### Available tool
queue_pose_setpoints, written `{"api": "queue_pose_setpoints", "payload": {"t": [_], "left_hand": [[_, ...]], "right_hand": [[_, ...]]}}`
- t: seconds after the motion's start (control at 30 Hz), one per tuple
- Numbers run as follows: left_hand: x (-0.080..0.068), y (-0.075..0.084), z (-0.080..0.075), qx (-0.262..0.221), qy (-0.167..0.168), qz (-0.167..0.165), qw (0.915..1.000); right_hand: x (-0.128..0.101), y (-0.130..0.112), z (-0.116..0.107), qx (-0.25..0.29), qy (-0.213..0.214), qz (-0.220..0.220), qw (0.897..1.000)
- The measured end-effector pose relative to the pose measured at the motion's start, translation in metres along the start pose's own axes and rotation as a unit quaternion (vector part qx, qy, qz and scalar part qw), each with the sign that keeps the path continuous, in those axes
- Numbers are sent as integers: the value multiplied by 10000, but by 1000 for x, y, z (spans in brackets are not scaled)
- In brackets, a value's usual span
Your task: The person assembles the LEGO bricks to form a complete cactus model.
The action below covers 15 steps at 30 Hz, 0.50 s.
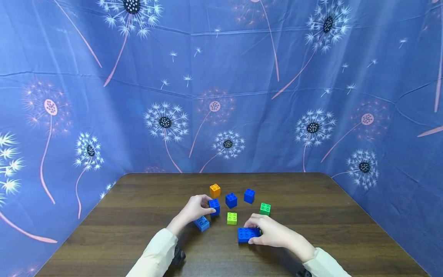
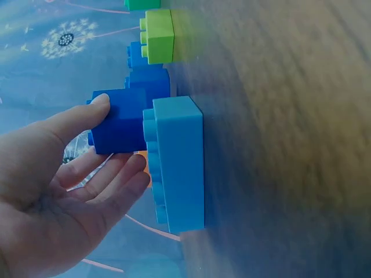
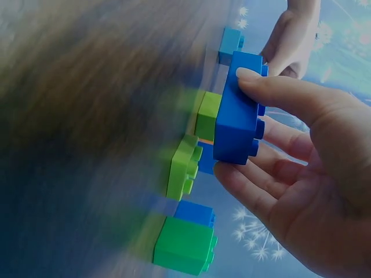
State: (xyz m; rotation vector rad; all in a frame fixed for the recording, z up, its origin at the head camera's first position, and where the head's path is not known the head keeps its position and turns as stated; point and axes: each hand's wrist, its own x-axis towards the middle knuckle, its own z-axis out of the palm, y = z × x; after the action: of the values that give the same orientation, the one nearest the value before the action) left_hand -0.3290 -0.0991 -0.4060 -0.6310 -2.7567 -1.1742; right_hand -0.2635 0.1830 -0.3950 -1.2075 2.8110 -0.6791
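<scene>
My left hand [image 1: 195, 209] pinches a dark blue square toy brick [image 2: 119, 121] between thumb and fingers. Just beside it, on the near side, a long light blue brick [image 2: 179, 165] rests on the table. A long blue brick [image 3: 239, 110] is held in my right hand [image 1: 271, 231], thumb on one long side and fingertips at the other; in the right wrist view it hangs above the tabletop. Close by that hand stand a green brick [image 1: 265, 209] and a low lime brick [image 3: 184, 168], the latter mostly hidden by the hand in the head view.
Between the hands sits another lime brick [image 1: 232, 218]. Farther back are two blue square bricks, one in the middle [image 1: 231, 200] and one to the right [image 1: 249, 195], plus an orange brick [image 1: 215, 190]. The wooden table [image 1: 138, 207] ends at a dandelion-print cloth [image 1: 263, 134].
</scene>
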Motion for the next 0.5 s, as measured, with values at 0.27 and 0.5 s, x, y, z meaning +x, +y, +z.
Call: {"api": "queue_pose_setpoints", "payload": {"t": [0.27, 0.5], "left_hand": [[-4, 8, 3, -132, -115, 266, 9995], [-8, 19, 7, -247, -254, 413, 9985]], "right_hand": [[-3, 6, -4, -116, 258, -55, 9996], [-7, 12, -9, -247, 434, -79, 9987]]}}
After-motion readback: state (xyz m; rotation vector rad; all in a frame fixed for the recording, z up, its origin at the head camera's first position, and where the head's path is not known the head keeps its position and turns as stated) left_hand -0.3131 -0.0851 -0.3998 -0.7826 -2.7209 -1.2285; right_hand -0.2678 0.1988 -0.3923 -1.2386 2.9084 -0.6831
